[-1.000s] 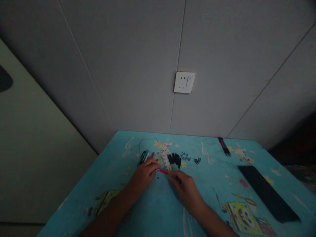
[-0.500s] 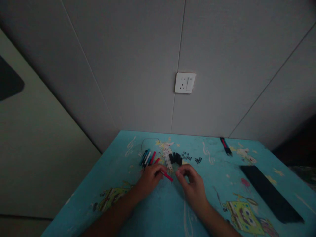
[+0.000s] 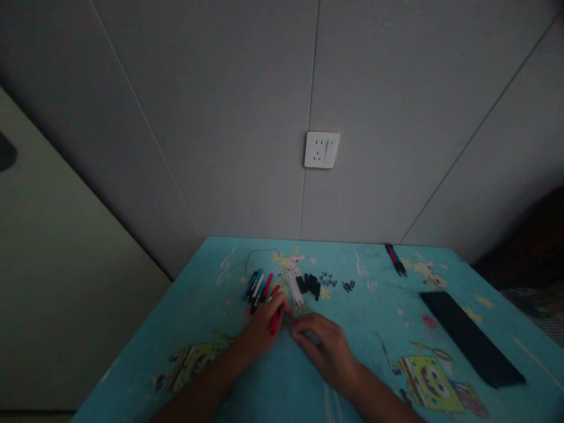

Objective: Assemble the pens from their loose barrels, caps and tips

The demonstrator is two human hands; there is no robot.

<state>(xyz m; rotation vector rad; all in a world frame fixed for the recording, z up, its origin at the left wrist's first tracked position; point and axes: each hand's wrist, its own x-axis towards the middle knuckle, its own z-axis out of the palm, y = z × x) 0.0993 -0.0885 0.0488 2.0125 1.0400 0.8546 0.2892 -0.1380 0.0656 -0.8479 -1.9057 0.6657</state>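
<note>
Gripped in the left hand [image 3: 263,326]: one red tube [image 3: 274,322], over the table [image 3: 273,390]. Right hand [image 3: 325,342]: fingertips just beside it, nearly together; contents cannot be told. Slack fingers could let the tube roll into the white rods [image 3: 294,286] and black pieces [image 3: 309,284] beyond.

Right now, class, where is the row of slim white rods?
In the head view, the rods lie just left of the stubby black cylinders and right of the coloured pens.
</note>
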